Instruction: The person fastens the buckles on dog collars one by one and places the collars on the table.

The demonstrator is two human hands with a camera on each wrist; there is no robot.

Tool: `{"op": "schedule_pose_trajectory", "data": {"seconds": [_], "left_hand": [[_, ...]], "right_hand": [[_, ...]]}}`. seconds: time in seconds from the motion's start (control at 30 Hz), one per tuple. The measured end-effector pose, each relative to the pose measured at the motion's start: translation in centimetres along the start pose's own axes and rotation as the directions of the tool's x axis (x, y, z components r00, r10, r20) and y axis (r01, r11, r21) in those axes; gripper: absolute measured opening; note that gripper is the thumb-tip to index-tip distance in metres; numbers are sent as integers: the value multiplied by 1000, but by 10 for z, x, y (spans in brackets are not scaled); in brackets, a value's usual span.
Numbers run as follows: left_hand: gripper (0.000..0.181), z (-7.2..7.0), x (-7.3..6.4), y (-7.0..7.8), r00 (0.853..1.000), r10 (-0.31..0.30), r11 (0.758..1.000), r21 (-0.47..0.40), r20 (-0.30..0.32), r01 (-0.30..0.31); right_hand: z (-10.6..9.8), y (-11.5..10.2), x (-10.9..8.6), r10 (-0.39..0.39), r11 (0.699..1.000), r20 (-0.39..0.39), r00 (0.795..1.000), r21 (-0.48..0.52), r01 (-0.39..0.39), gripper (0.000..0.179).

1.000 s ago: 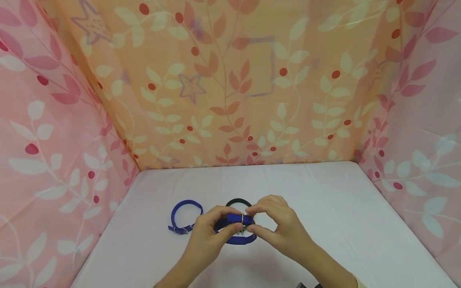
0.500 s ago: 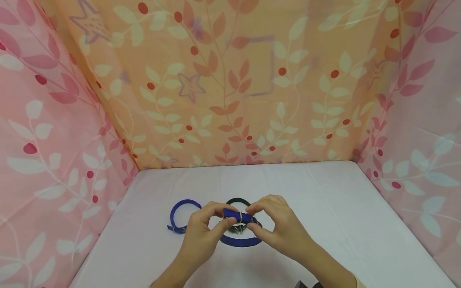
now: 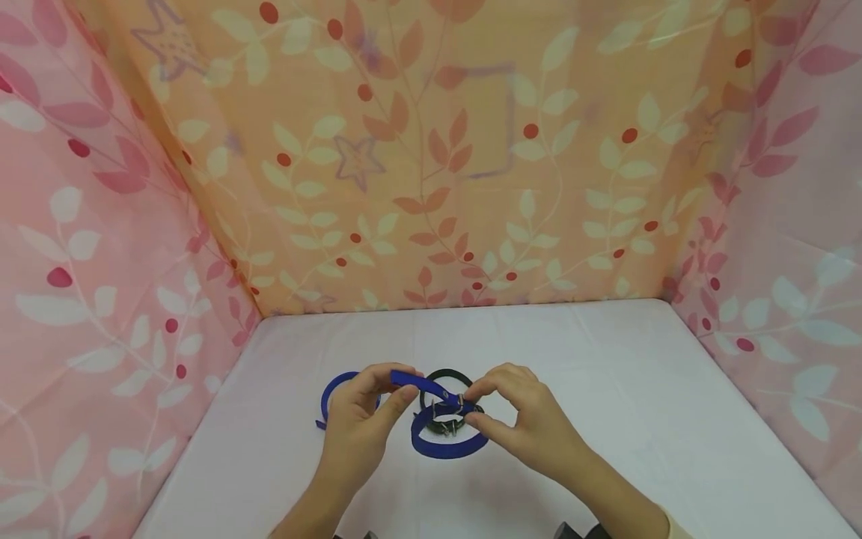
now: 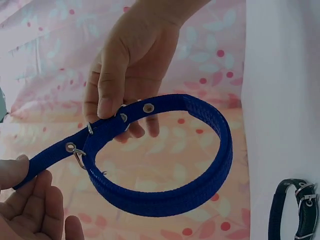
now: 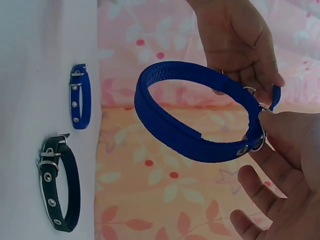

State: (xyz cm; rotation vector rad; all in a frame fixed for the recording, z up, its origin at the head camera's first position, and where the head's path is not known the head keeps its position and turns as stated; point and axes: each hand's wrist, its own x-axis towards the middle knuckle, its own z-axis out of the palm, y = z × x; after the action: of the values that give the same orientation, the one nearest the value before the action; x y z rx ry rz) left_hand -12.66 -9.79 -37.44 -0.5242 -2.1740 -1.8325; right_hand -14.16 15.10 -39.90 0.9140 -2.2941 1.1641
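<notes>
A blue dog collar [image 3: 450, 451], with metal eyelets and a buckle, is held up as a loop above the table. My left hand [image 3: 360, 419] pinches its free strap end between thumb and fingers; in the left wrist view that strap [image 4: 50, 152] runs out through the buckle. My right hand [image 3: 535, 427] pinches the collar beside the buckle and D-ring, as the right wrist view shows with the ring [image 5: 260, 142] near the fingers. Behind the loop a dark collar [image 3: 446, 373] lies on the table. Part of a second blue collar [image 3: 333, 389] is hidden by my left hand.
The table [image 3: 606, 374] has a white cover. Patterned cloth walls stand at the back [image 3: 431, 187], left [image 3: 101, 299] and right [image 3: 795, 299]. Dark objects [image 3: 569, 531] poke in at the bottom edge of the head view.
My left hand has moved left and slightly up, drawing the strap end out through the buckle. The right hand stays nearly in place, and the collar's loop shows more fully.
</notes>
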Motion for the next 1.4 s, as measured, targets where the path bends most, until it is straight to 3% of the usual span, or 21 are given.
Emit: {"op": "schedule_pose_trajectory", "data": {"seconds": [0.13, 0.33, 0.47, 0.63, 0.8, 1.27, 1.4], "left_hand": [[20, 4, 2, -3, 999, -34, 999, 41, 24, 33], [27, 13, 3, -14, 983, -149, 964, 235, 109, 120], [20, 17, 2, -18, 974, -171, 957, 259, 146, 129], [20, 21, 0, -18, 963, -204, 962, 221, 176, 163], [24, 23, -2, -17, 955, -240, 967, 126, 177, 219], [21, 28, -5, -15, 976, -177, 981, -55, 128, 185], [18, 30, -6, -18, 984, -133, 987, -73, 123, 142]], "right_hand": [[-1, 0, 0, 34, 999, -29, 999, 29, -33, 30], [-1, 1, 0, 45, 993, -76, 996, 116, -36, 30], [0, 0, 0, 46, 992, -85, 995, 122, -35, 30], [0, 0, 0, 29, 993, -40, 999, 113, -24, 30], [1, 0, 1, -31, 993, -33, 999, 116, 35, 29], [2, 2, 0, -81, 987, -67, 994, 135, 89, 28], [4, 1, 1, -109, 978, -105, 988, 164, 126, 27]]}}
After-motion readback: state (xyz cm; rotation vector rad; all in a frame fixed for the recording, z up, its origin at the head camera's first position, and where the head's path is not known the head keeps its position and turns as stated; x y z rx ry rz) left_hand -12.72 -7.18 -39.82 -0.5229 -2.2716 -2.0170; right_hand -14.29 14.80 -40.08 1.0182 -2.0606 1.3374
